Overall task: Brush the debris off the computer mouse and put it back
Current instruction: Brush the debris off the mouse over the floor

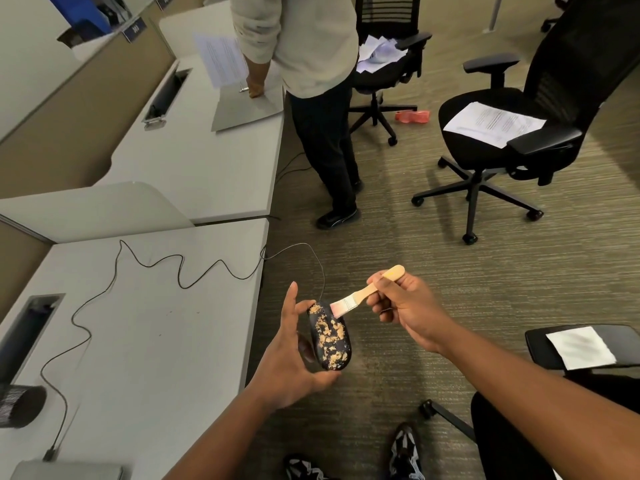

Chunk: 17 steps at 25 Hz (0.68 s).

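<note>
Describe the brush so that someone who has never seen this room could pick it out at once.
Start at the near grey desk and move right past its edge, over the carpet. There the left hand holds a black mouse speckled with tan crumbs, and the right hand pinches the brush: pale wooden handle, pinkish-white bristles touching the mouse.

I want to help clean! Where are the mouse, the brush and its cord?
mouse (329, 337): head view, crumb-covered top.
brush (360, 296): head view, wooden handle near bristles.
cord (180, 271): head view, squiggle on desk.

A long pale grey bench (194, 168) with beige partition panels (69, 109) runs along the left, while black wheeled office chairs (502, 133) carrying loose white papers (491, 123) stand on striped grey-brown carpet (450, 289).
</note>
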Tool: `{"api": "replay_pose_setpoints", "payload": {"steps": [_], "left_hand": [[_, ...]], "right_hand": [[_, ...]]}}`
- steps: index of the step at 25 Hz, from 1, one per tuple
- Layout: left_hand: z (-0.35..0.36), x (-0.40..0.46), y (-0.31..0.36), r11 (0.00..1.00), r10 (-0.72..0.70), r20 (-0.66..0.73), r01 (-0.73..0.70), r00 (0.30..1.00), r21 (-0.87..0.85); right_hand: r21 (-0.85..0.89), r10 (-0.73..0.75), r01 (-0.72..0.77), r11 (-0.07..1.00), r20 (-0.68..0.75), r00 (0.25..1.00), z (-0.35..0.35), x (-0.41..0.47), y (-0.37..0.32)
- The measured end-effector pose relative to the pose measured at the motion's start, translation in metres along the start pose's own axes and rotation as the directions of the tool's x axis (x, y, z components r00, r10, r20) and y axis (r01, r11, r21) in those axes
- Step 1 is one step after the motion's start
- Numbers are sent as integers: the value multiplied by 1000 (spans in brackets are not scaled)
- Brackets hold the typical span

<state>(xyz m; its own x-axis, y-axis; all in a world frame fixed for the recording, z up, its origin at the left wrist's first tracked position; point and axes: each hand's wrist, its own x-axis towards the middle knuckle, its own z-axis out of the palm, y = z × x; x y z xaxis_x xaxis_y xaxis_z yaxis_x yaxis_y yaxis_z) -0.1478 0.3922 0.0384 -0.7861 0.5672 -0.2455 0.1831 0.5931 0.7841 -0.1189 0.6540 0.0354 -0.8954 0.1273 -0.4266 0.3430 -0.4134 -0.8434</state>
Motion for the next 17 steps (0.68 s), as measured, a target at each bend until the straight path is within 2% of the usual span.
{"api": "replay_pose_setpoints", "payload": {"steps": [4,11,17], "left_hand": [[1,-1,-1,1000,-5,2,5,1000,-1],[6,-2,-1,1000,-7,-45,8,999,10],[13,-4,0,1000,12,-73,-14,997,-28]], "right_hand": [[-4,-25,25,1000,-20,999,-5,-2,-3],[33,18,-21,999,75,997,6,-10,-2],[-13,24,-24,1000,19,1000,0,-9,3]]}}
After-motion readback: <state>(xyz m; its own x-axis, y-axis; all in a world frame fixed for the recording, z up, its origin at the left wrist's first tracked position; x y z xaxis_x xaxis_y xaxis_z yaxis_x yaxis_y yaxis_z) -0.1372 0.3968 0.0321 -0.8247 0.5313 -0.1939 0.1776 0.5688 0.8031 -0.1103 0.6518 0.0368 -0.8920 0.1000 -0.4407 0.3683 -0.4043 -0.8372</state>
